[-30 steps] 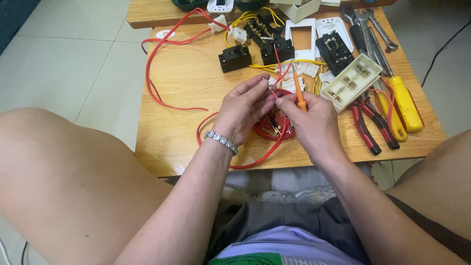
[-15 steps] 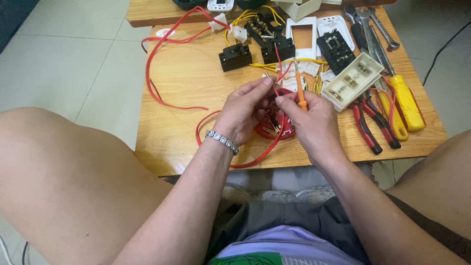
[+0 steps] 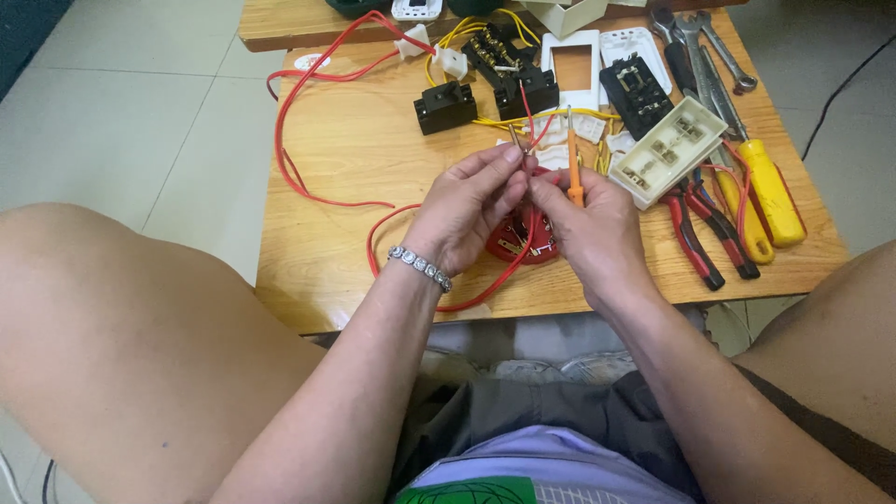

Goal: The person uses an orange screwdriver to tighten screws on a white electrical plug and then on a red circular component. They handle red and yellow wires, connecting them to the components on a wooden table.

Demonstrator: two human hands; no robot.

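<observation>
The left hand (image 3: 462, 213) is pinching the bare end of a red wire (image 3: 317, 191) while the right hand (image 3: 588, 229) is gripping a small orange screwdriver (image 3: 572, 159) above a red round fitting (image 3: 523, 241) (wire apparently not yet fastened) on the tabletop (image 3: 373, 149).

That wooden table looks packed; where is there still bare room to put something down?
The table is bare left of the left hand, inside the loop of red wire, and along the near edge. The right side is crowded: pliers, yellow screwdrivers, wrenches, black parts.
</observation>
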